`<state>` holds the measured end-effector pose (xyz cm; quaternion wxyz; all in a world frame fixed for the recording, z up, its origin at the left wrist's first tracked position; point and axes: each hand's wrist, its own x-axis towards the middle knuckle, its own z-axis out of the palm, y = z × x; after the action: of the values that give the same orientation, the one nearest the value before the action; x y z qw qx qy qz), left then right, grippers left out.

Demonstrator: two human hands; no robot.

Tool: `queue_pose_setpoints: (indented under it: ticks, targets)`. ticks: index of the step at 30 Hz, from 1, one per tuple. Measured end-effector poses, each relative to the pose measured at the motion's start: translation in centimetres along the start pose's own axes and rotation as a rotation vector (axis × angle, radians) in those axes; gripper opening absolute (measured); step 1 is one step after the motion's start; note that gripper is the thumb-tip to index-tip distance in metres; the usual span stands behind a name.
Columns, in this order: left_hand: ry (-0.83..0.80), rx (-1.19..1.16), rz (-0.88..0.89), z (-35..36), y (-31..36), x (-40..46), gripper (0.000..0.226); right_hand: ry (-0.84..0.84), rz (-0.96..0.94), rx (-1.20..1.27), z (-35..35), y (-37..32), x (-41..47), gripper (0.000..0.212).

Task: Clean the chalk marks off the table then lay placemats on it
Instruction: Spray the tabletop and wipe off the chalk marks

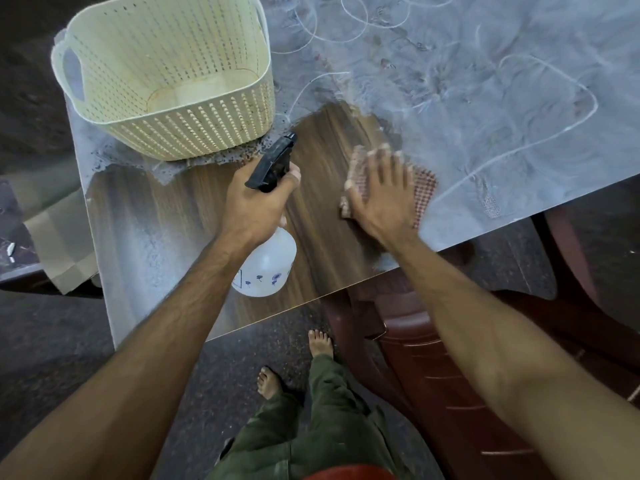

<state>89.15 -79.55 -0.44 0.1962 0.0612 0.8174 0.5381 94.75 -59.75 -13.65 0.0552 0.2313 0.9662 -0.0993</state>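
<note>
Head view looked down on a table [145, 216] whose upper right of the frame was grey with chalk marks [540, 98], while the centre showed bare dark wood grain. At centre, the left hand [258, 199] had its fingers curled round the black trigger head of a spray bottle [268, 265], whose white body stood on the wood near the table's lower edge. Just right of it, the right hand [379, 192] lay flat with fingers spread and straight, pressing a red-and-white cloth [420, 194] onto the table at the border between wiped wood and chalk; the hand and cloth were blurred. A cream perforated basket [166, 77] sat on the table in the upper left. A dark red chair [450, 368] stood at lower right, beneath the table's edge.
</note>
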Motion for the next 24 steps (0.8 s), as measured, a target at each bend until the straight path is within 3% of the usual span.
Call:
queue_pose_setpoints:
  ticks: [4,8,13,17,24]
  targets:
    - [-0.019,0.012,0.020,1.2,0.6,-0.3,0.010,-0.017,-0.201,0.001,2.2,-3.5,-6.0,0.076]
    - [-0.029,0.023,0.016,1.8,0.9,-0.2,0.016,-0.017,-0.251,0.000,2.8,-1.1,-8.9,0.075]
    - [-0.044,0.033,0.017,1.9,0.5,0.1,0.015,0.002,-0.063,-0.038,0.8,4.6,-5.7,0.073]
    - [-0.040,0.011,0.027,1.9,0.2,0.3,0.013,0.006,0.085,0.015,-0.4,4.5,-1.7,0.077]
    - [-0.072,0.041,0.059,3.5,1.1,0.2,0.012,-0.006,-0.184,0.010,2.5,0.3,-8.2,0.077]
